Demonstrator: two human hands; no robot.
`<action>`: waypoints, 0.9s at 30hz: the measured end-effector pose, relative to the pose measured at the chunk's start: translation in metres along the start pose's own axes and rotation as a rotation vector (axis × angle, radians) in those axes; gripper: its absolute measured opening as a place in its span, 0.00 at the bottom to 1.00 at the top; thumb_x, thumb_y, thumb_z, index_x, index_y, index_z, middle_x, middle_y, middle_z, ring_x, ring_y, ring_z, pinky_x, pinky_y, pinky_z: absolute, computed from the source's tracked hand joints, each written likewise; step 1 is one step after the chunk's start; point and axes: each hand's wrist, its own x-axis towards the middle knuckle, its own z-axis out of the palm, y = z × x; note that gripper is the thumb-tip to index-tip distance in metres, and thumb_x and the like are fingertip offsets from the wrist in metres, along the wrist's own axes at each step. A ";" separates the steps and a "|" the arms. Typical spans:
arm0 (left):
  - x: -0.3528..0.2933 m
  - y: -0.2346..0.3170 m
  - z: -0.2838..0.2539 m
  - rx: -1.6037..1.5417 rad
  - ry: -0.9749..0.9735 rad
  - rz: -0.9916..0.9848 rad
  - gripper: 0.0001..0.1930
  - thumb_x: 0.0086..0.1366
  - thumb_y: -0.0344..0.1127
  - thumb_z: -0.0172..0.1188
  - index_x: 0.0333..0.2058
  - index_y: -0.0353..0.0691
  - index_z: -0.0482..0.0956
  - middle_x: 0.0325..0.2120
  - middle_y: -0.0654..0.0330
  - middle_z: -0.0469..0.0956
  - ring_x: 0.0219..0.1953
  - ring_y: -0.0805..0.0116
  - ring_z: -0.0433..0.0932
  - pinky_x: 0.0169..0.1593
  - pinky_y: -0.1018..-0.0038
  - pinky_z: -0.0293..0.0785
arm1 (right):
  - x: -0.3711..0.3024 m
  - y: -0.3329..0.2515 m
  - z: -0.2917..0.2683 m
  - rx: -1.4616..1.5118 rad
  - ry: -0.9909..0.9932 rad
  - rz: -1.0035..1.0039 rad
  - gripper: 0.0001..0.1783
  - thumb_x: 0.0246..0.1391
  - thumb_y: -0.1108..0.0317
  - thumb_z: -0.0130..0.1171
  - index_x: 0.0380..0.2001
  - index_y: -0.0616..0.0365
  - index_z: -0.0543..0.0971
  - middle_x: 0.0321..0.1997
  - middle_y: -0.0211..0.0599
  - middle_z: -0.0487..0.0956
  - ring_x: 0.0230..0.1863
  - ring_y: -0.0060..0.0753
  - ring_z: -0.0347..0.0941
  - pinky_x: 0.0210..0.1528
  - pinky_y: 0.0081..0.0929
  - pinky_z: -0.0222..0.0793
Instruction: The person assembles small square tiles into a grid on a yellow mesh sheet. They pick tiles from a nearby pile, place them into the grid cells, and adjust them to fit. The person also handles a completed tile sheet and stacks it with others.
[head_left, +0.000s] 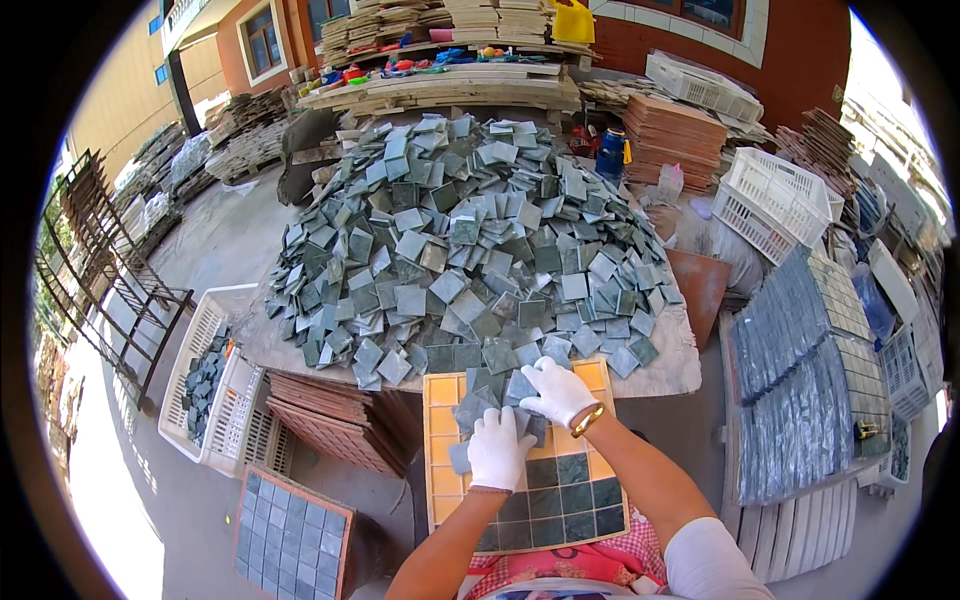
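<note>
A yellow grid tray (441,420) with a pale rim lies in front of me, its near cells filled with dark green-grey square stone tiles (546,502). Loose tiles are heaped across its middle and far part. My left hand (497,452), in a white glove, lies over these loose tiles with its fingers apart. Farther up and to the right, my right hand (556,390), gloved too and wearing a gold-coloured bracelet (587,420), has its fingers closed at a grey-green tile (520,387). The fingers partly cover that tile's edge.
A big pile of tiles (470,230) covers the table (672,372) beyond the tray. At lower left stands a tile-filled panel (292,535), near a white crate (205,330) and stacked brown boards (335,420). Stacked tile sheets (800,420) rise at right.
</note>
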 end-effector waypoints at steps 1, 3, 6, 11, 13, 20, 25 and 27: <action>0.000 -0.005 0.002 -0.019 0.012 0.024 0.19 0.54 0.42 0.65 0.40 0.41 0.73 0.35 0.55 0.71 0.39 0.53 0.74 0.38 0.61 0.74 | -0.008 0.010 0.006 0.091 0.126 -0.050 0.25 0.51 0.56 0.61 0.50 0.57 0.74 0.46 0.47 0.74 0.44 0.53 0.74 0.46 0.40 0.71; 0.000 -0.018 0.005 -0.114 0.060 0.049 0.13 0.58 0.40 0.62 0.40 0.43 0.76 0.33 0.54 0.74 0.38 0.52 0.75 0.39 0.61 0.75 | -0.025 0.035 0.008 0.200 0.264 -0.106 0.19 0.54 0.60 0.58 0.46 0.58 0.76 0.42 0.46 0.78 0.41 0.50 0.75 0.43 0.40 0.72; -0.005 -0.041 0.001 -0.308 0.082 0.031 0.13 0.60 0.39 0.60 0.43 0.44 0.78 0.32 0.53 0.76 0.37 0.52 0.77 0.39 0.62 0.74 | -0.061 0.029 -0.025 0.693 0.171 0.216 0.13 0.57 0.66 0.53 0.44 0.56 0.79 0.38 0.44 0.82 0.39 0.45 0.78 0.43 0.36 0.73; -0.042 -0.033 -0.027 -0.514 0.094 0.024 0.16 0.60 0.33 0.58 0.48 0.42 0.77 0.32 0.50 0.79 0.34 0.49 0.78 0.36 0.62 0.73 | -0.118 0.079 -0.016 0.415 0.072 0.018 0.12 0.57 0.67 0.53 0.43 0.53 0.80 0.40 0.43 0.81 0.41 0.46 0.78 0.46 0.34 0.72; -0.060 -0.034 -0.034 -0.579 -0.014 -0.015 0.15 0.60 0.29 0.57 0.46 0.39 0.78 0.32 0.48 0.79 0.36 0.50 0.79 0.39 0.66 0.73 | -0.133 0.080 -0.011 0.375 0.022 0.028 0.12 0.57 0.67 0.54 0.43 0.53 0.80 0.40 0.43 0.81 0.42 0.46 0.77 0.47 0.35 0.71; -0.079 -0.051 -0.035 -0.484 -0.148 0.036 0.14 0.60 0.29 0.56 0.46 0.43 0.79 0.30 0.50 0.77 0.34 0.49 0.77 0.37 0.63 0.73 | -0.156 0.062 -0.002 0.207 -0.017 0.026 0.13 0.52 0.65 0.58 0.41 0.51 0.80 0.39 0.38 0.74 0.41 0.43 0.74 0.45 0.35 0.71; -0.071 -0.049 -0.034 -0.430 -0.131 0.030 0.14 0.60 0.29 0.56 0.45 0.44 0.79 0.34 0.51 0.76 0.35 0.50 0.77 0.38 0.63 0.73 | -0.161 0.050 -0.002 -0.007 -0.115 -0.021 0.16 0.51 0.65 0.59 0.44 0.52 0.78 0.41 0.39 0.74 0.42 0.43 0.74 0.44 0.37 0.72; -0.070 -0.051 -0.025 -0.417 -0.106 0.034 0.15 0.59 0.30 0.58 0.46 0.43 0.78 0.37 0.51 0.75 0.35 0.51 0.77 0.40 0.64 0.74 | -0.159 0.044 -0.008 -0.049 -0.113 -0.053 0.16 0.51 0.62 0.58 0.44 0.52 0.76 0.40 0.40 0.75 0.42 0.43 0.74 0.43 0.38 0.73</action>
